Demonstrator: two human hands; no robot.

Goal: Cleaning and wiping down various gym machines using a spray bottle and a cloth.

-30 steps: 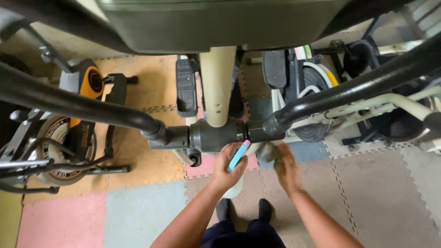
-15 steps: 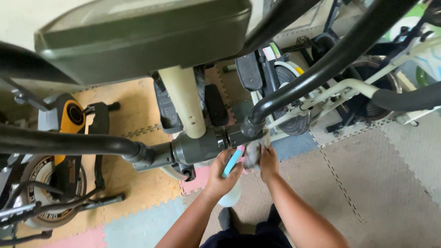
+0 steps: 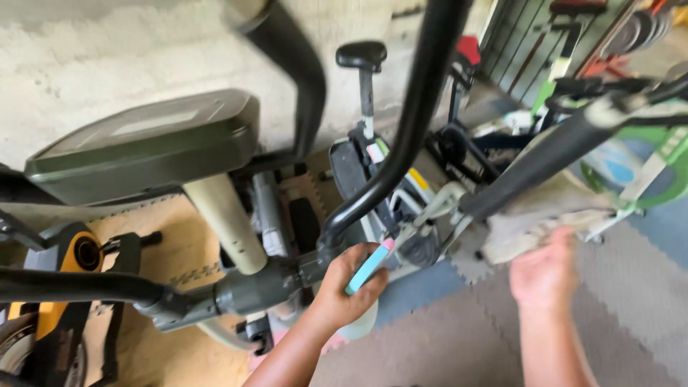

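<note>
Bottle, slim, blue with pink cap point(image 3: 368, 266), at lower centre of frame; long axis diagonal, cap pointing upper right. Left hand point(image 3: 344, 290) wraps fingers around it. Right hand point(image 3: 542, 276), lower right, well apart, grips blurred grey rag point(image 3: 534, 233) against grey padded handlebar point(image 3: 545, 161).

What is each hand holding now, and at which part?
The left hand grips a spray bottle around its neck, below the blue-pink trigger. The right hand holds a blurred cloth by its lower edge.

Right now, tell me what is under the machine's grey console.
Under the grey console a cream post slants down into a dark grey joint, beside the left hand holding a blue spray bottle. Tan floor mats show below; the post's upper end is covered.
</note>
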